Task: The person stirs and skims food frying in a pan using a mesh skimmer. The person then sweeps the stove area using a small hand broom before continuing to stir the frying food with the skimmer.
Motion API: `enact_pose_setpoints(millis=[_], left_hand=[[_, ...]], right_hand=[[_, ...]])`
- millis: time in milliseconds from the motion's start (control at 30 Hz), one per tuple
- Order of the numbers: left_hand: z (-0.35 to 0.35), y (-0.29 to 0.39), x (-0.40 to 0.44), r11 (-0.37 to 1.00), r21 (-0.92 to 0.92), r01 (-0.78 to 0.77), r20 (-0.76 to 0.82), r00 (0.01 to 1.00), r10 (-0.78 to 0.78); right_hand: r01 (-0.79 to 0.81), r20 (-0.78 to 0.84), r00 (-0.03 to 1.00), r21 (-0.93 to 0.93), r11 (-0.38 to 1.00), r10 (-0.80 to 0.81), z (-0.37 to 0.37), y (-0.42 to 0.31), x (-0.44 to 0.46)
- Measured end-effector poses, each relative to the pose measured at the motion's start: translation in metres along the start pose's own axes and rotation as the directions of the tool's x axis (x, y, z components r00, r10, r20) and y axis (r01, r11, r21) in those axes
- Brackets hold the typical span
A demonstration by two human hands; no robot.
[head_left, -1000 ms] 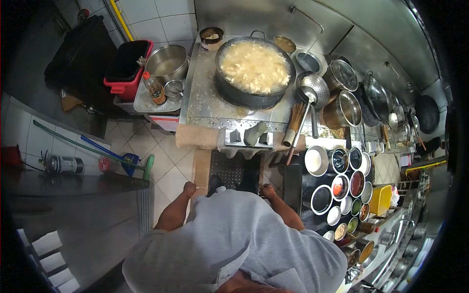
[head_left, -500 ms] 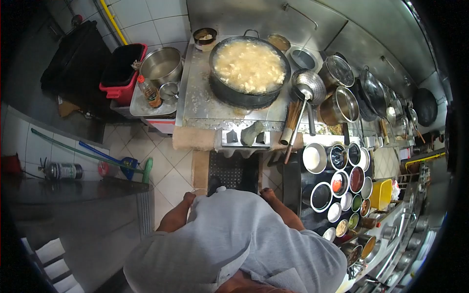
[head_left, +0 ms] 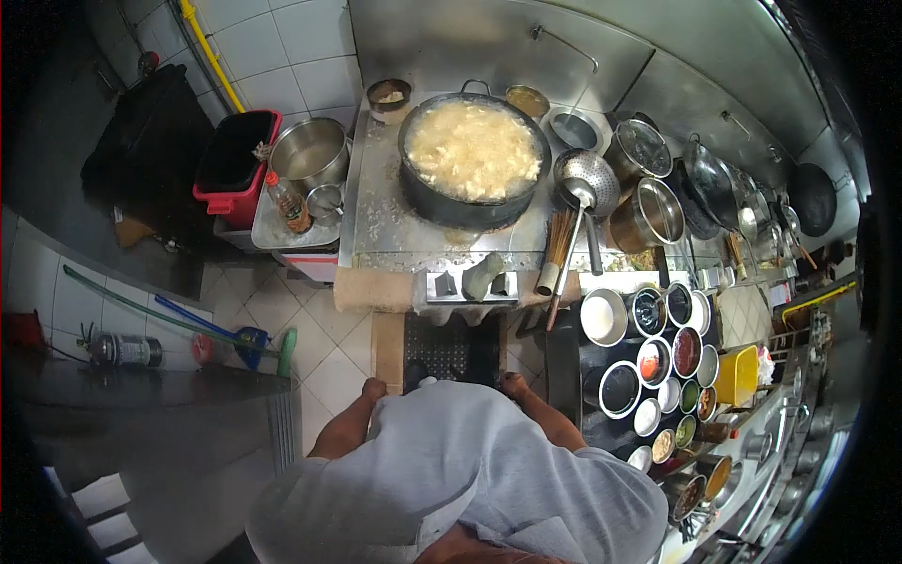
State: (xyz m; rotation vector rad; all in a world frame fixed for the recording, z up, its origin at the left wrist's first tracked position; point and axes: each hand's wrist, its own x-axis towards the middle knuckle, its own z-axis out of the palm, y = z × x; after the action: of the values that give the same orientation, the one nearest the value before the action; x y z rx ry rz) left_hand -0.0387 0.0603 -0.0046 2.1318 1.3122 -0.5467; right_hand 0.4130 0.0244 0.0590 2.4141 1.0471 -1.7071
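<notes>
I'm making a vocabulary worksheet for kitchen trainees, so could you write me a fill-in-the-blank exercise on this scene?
1. The large pot on the stove is coloured ____.
2. The round bowl of the skimmer is pierced with many small ____.
3. The rectangular tub beside the group of bowls is coloured ____.
4. The left hand and the right hand show on either side of a ____ shirt.

Missing words: black; holes; yellow; grey.
</notes>
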Motion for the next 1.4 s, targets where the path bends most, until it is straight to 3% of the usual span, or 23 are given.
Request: enact_pose_setpoints(millis=[33, 67, 100, 200, 233, 300, 333, 367, 400, 500, 633, 733, 800, 900, 1033, 1133, 1200, 1233, 1400], left_hand=[[-0.003, 0.001, 0.002, 1.0, 0.004, -0.005, -0.004, 1.0, 0.005], [0.002, 0.0, 0.006, 0.981, -0.15, 0.123, 0.014, 0.992, -0.122], [0.008, 0.0, 0.009, 0.922, -0.297, 0.247, 0.053, 0.969, -0.242], [0.017, -0.002, 0.01, 0.871, -0.382, 0.31, 0.072, 0.949, -0.307], [0.018, -0.004, 0.009, 0.871, -0.38, 0.31, 0.075, 0.949, -0.306], [-0.003, 0.003, -0.005, 0.999, 0.009, -0.04, 0.099, 0.994, 0.039], [-0.006, 0.005, -0.007, 0.999, 0.007, -0.04, 0.104, 0.994, 0.039], [-0.002, 0.005, -0.007, 0.978, -0.18, 0.103, 0.084, 0.992, -0.09], [0.004, 0.006, -0.009, 0.902, -0.361, 0.237, 0.089, 0.972, -0.22], [0.034, -0.007, 0.004, 0.872, -0.411, 0.265, 0.077, 0.964, -0.256], [0.04, -0.012, 0.003, 0.862, -0.46, 0.214, 0.059, 0.976, -0.21], [0.038, -0.009, 0.003, 0.85, -0.463, 0.252, 0.102, 0.967, -0.232], [0.037, -0.006, 0.004, 0.92, -0.31, 0.239, 0.113, 0.97, -0.214], [0.028, -0.006, 0.005, 0.976, -0.189, 0.106, 0.109, 0.99, -0.086], [0.027, -0.003, 0.008, 0.954, -0.243, 0.177, 0.117, 0.981, -0.152], [0.019, -0.002, 0.014, 0.965, -0.192, 0.178, 0.091, 0.982, -0.163], [0.002, 0.002, 0.005, 0.99, 0.107, -0.087, 0.192, 0.979, 0.066], [0.001, 0.005, 0.005, 0.999, 0.049, 0.001, 0.189, 0.982, -0.01], [0.013, -0.005, 0.01, 1.0, -0.007, -0.03, 0.104, 0.994, 0.03]], right_hand=[[0.136, -0.058, 0.989, -0.028, 0.99, -0.138, 0.007, 0.012, 0.01], [0.267, -0.112, 0.956, -0.066, 0.962, -0.273, 0.012, 0.021, 0.019], [0.265, -0.119, 0.955, -0.065, 0.962, -0.272, 0.016, 0.028, 0.029], [0.21, -0.202, 0.951, -0.138, 0.968, -0.235, 0.021, 0.031, 0.034], [0.202, -0.204, 0.952, -0.137, 0.97, -0.227, 0.021, 0.033, 0.031], [0.191, -0.202, 0.955, -0.136, 0.972, -0.216, 0.023, 0.035, 0.031], [0.224, -0.221, 0.94, -0.183, 0.957, -0.262, 0.023, 0.033, 0.029], [0.253, -0.236, 0.922, -0.231, 0.94, -0.307, 0.023, 0.033, 0.026], [0.249, -0.231, 0.925, -0.231, 0.94, -0.302, 0.022, 0.033, 0.023], [0.151, -0.077, 0.985, -0.052, 0.987, -0.155, 0.016, 0.028, 0.018], [0.126, -0.072, 0.988, -0.136, 0.983, -0.137, 0.011, 0.02, 0.012], [0.064, -0.05, 0.997, -0.025, 0.998, -0.065, 0.005, 0.008, -0.003], [0.143, -0.051, 0.987, -0.167, 0.975, -0.153, 0.006, 0.01, 0.002], [0.101, -0.108, 0.988, -0.072, 0.992, -0.109, 0.006, 0.004, -0.005], [0.07, -0.104, 0.992, 0.047, 0.996, -0.064, 0.005, 0.006, -0.004], [0.155, -0.132, 0.978, -0.048, 0.987, -0.16, 0.011, 0.022, 0.02], [0.012, -0.095, 0.995, 0.0, 1.0, -0.012, 0.002, -0.004, -0.013], [0.097, -0.153, 0.982, -0.082, 0.992, -0.109, 0.012, 0.015, 0.011], [0.092, -0.102, 0.989, -0.108, 0.99, -0.103, 0.006, 0.01, 0.012]])
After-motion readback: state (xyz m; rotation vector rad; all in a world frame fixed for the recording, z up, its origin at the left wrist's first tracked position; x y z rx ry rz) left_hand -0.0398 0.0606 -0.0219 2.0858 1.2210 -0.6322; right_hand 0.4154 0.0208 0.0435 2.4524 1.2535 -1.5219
